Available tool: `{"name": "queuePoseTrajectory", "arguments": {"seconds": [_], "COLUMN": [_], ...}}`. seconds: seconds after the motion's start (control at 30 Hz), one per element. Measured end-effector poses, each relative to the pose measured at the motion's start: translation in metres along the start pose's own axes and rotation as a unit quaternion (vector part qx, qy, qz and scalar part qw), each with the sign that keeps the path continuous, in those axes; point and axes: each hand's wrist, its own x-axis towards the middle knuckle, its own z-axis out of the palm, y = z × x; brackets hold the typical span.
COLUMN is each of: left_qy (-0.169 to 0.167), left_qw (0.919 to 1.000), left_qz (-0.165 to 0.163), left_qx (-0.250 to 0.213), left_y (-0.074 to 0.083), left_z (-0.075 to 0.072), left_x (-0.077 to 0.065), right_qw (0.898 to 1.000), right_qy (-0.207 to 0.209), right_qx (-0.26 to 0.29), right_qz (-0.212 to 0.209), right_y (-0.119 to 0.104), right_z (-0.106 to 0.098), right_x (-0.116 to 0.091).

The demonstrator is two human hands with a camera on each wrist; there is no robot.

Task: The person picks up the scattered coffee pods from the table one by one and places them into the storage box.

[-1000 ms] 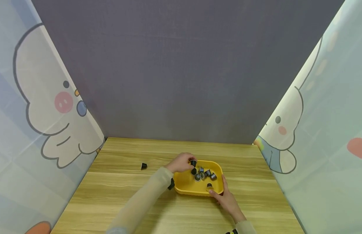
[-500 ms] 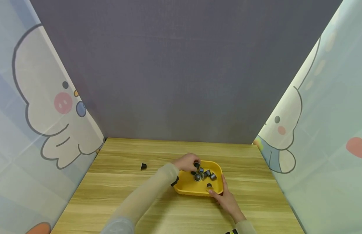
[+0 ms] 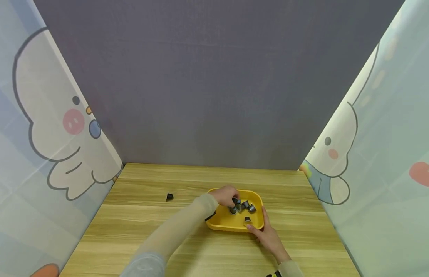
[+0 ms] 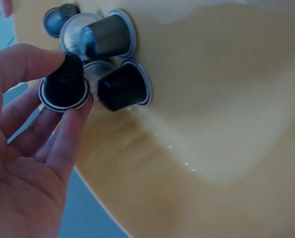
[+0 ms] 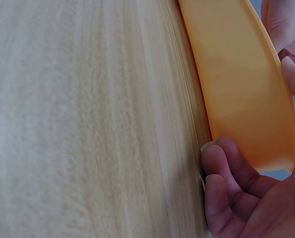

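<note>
My left hand (image 3: 225,195) reaches down inside the yellow tray (image 3: 228,222), over its far left part. In the left wrist view it pinches a black coffee capsule (image 4: 63,88) between thumb and fingers, rim side down. Several dark and silver capsules (image 4: 122,87) lie on their sides or tilted right beside it. My right hand (image 3: 270,238) holds the tray's near right corner, thumb at the rim and the other fingers curled against the outer wall (image 5: 242,89). One capsule (image 3: 247,219) rests apart from the cluster, near the right thumb.
A lone black capsule (image 3: 169,197) stands on the wooden table (image 3: 148,223) to the left of the tray. A grey panel (image 3: 214,96) rises behind the table, and printed cartoon curtains (image 3: 31,154) flank both sides.
My left hand has moved right and down into the tray, carrying the black capsule toward the other capsules. The right hand keeps its hold at the tray's corner.
</note>
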Motion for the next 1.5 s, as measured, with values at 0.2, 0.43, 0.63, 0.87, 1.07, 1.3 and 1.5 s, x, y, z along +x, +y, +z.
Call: {"name": "queuePoseTrajectory", "arguments": {"seconds": [0.2, 0.43, 0.63, 0.87, 1.07, 1.3, 1.5], "left_qy": [-0.008, -0.002, 0.015, 0.033, 0.029, 0.025, 0.026], "left_qw": [1.0, 0.9992, 0.9938, 0.9873, 0.9833, 0.9817, 0.9781], "left_qz": [-0.003, -0.005, -0.021, -0.036, -0.036, -0.023, -0.014], "left_qx": [-0.003, -0.04, -0.108, -0.151, -0.176, -0.187, -0.206], "left_y": [-0.003, -0.001, -0.004, -0.004, 0.005, 0.01, 0.009], "left_z": [0.008, 0.01, 0.014, 0.015, 0.009, 0.005, 0.006], "left_x": [0.008, 0.012, 0.012, 0.012, 0.01, 0.01, 0.011], "right_qw": [1.0, 1.0, 1.0, 1.0, 1.0, 1.0, 1.0], "right_qy": [0.003, 0.004, 0.005, 0.006, 0.008, 0.01, 0.012], "right_qx": [0.003, 0.001, 0.003, 0.0, -0.002, -0.004, -0.001], "right_qz": [-0.001, -0.002, -0.004, -0.005, -0.004, -0.004, -0.008], "right_y": [-0.001, 0.001, 0.001, 0.0, -0.004, -0.005, -0.005], "right_z": [0.001, 0.001, 0.0, 0.0, 0.0, 0.002, 0.002], "right_x": [-0.001, 0.0, 0.0, -0.001, -0.004, -0.005, -0.006]}}
